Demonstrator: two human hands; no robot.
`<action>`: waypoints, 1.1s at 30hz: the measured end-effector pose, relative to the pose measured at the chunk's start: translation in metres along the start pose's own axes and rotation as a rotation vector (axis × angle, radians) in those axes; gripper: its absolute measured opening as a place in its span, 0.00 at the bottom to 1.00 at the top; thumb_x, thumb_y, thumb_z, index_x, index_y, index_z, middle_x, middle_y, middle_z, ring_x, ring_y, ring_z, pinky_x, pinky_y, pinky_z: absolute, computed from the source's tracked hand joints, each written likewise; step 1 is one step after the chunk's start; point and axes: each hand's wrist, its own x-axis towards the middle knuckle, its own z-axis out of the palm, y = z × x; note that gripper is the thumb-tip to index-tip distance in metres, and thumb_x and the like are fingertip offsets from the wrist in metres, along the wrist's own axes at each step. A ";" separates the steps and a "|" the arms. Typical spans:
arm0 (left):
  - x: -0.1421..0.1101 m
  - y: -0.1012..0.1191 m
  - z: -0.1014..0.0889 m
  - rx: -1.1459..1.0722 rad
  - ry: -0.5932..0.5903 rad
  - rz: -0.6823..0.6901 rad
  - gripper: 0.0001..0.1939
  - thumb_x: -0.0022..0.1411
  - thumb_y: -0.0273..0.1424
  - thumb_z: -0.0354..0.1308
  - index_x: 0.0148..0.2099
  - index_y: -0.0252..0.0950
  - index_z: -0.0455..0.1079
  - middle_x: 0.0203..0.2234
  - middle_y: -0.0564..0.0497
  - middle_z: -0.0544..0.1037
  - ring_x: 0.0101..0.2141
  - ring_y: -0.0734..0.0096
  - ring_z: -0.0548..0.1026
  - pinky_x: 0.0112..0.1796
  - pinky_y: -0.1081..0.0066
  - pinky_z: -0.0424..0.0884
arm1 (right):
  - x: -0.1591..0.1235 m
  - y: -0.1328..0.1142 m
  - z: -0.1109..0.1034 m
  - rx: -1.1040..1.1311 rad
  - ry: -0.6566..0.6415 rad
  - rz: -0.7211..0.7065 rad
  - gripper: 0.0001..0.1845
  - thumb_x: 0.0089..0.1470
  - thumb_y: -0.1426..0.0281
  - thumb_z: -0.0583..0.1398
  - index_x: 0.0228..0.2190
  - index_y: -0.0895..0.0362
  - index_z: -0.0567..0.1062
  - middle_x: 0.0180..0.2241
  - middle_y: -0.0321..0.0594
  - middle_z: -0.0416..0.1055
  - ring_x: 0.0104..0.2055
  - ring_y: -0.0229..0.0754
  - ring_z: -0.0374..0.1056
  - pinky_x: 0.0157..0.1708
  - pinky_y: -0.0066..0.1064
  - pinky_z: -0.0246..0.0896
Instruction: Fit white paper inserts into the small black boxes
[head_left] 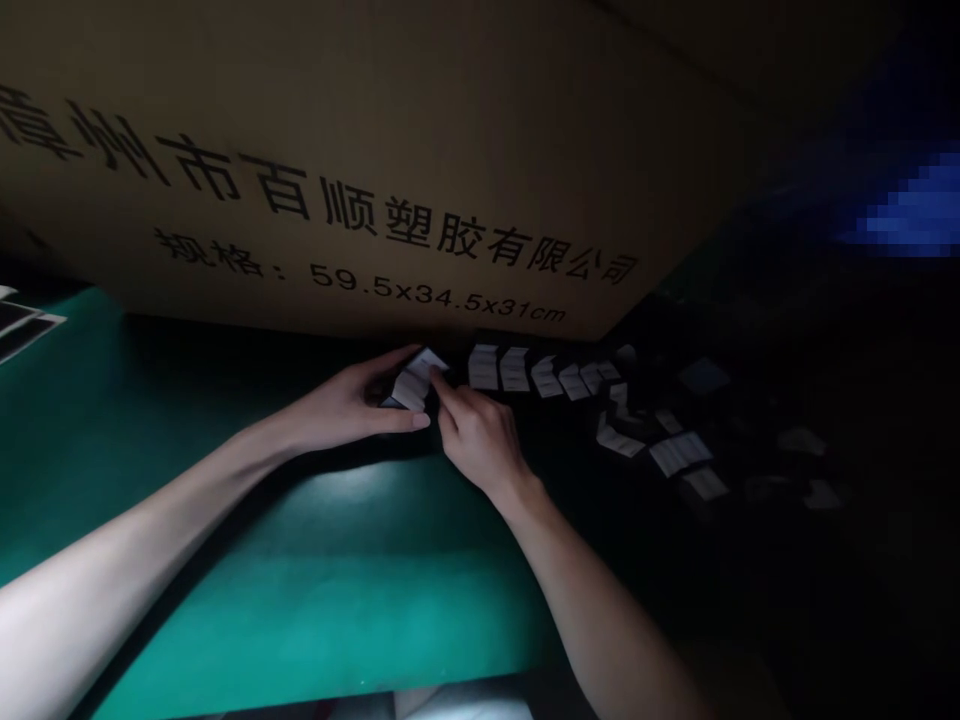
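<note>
Between my hands is a small dark box with a folded white leaflet on top. My left hand wraps around its left side, thumb at the far edge and fingers along the near edge. The right index finger presses on the leaflet's right part, while the other fingers of my right hand are curled in. Just right of the hands stands a row of similar folded white leaflets, their dark undersides lost in shadow.
A large cardboard box with printed lettering rises behind the hands. More folded papers lie scattered to the right in deep shadow. White-edged dark sheets lie at the far left of the green table. Blue material shows at upper right.
</note>
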 end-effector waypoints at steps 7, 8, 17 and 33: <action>-0.005 0.011 0.004 -0.004 -0.044 -0.005 0.54 0.54 0.52 0.71 0.77 0.45 0.54 0.62 0.43 0.78 0.58 0.45 0.78 0.55 0.58 0.78 | -0.006 -0.002 0.001 0.186 0.197 0.050 0.16 0.69 0.72 0.56 0.47 0.57 0.83 0.35 0.43 0.83 0.35 0.39 0.79 0.38 0.27 0.74; -0.006 0.013 0.005 0.005 -0.051 -0.003 0.55 0.55 0.52 0.71 0.77 0.44 0.54 0.62 0.43 0.78 0.57 0.45 0.78 0.54 0.58 0.79 | -0.008 -0.002 0.002 0.219 0.212 0.060 0.15 0.69 0.71 0.56 0.45 0.56 0.84 0.36 0.43 0.83 0.35 0.39 0.80 0.39 0.27 0.75; -0.013 0.016 0.016 0.160 -0.062 0.151 0.51 0.57 0.53 0.69 0.76 0.40 0.57 0.69 0.41 0.68 0.66 0.45 0.69 0.65 0.55 0.67 | -0.017 -0.001 0.003 0.330 0.136 0.065 0.10 0.68 0.72 0.60 0.42 0.56 0.84 0.39 0.42 0.84 0.38 0.40 0.81 0.42 0.27 0.76; -0.018 0.010 0.025 0.314 0.005 0.261 0.46 0.60 0.53 0.67 0.73 0.37 0.61 0.66 0.39 0.73 0.61 0.46 0.75 0.60 0.57 0.74 | -0.017 -0.006 0.004 0.301 0.116 0.043 0.14 0.70 0.68 0.58 0.38 0.54 0.84 0.32 0.40 0.83 0.30 0.39 0.80 0.32 0.24 0.70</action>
